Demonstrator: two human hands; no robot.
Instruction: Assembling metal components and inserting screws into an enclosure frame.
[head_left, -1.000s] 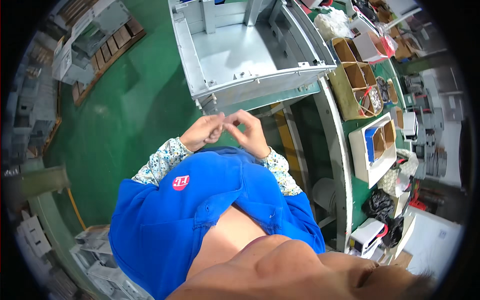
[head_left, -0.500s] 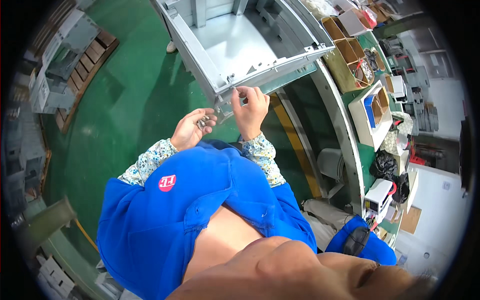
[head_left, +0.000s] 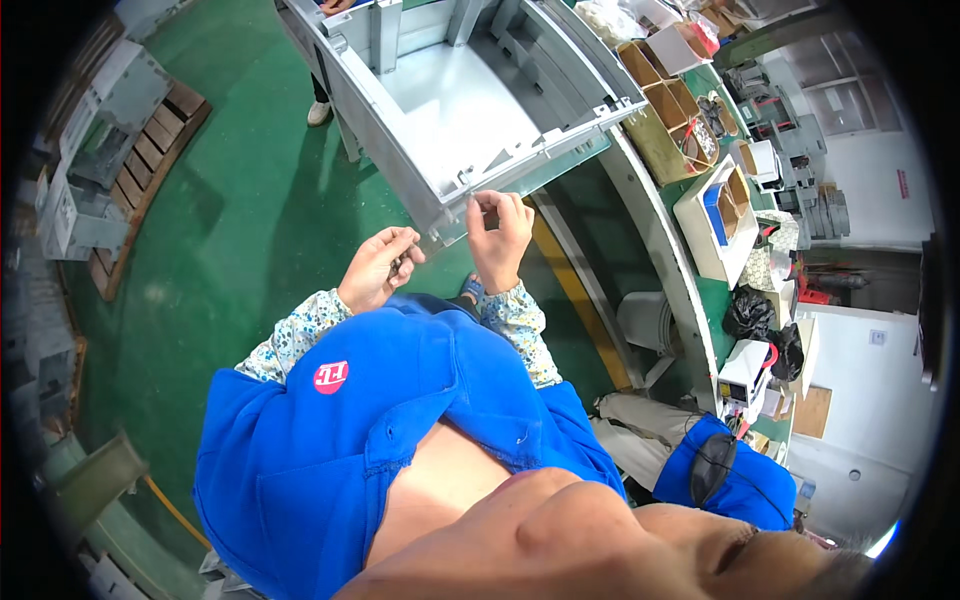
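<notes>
While the right hand [head_left: 502, 243] is raised to the near edge of the grey metal box [head_left: 548, 148], just right of its near left corner, the head view shows the left hand [head_left: 372, 268] a little lower and farther left, apart from the metal. The right thumb and forefinger are drawn narrow, tip close to tip, by the rim; whether they pinch something, or touch the box, I cannot tell. The left hand is half curled around small pieces [head_left: 396, 266], dull and too blurred to name. The box stands open at the top, its near right corner by the white left edge of the table [head_left: 692, 305]; what carries it is mostly hidden. The step in hand looks like fine fingertip work at that near left corner, with the left hand serving as holder. Any move from this pose calls, as I judge it, for a light, exact right pinch at the rim and a left hand kept cupped, so that nothing drops to the floor [head_left: 230, 250]. Along the table's left edge stand a cardboard box with compartments [head_left: 655, 145] and, nearer, a white bin [head_left: 700, 235]. Another person's hand [head_left: 335, 5] is at the metal box's far left corner, and someone's blue top [head_left: 740, 480] shows by the table's near end
</notes>
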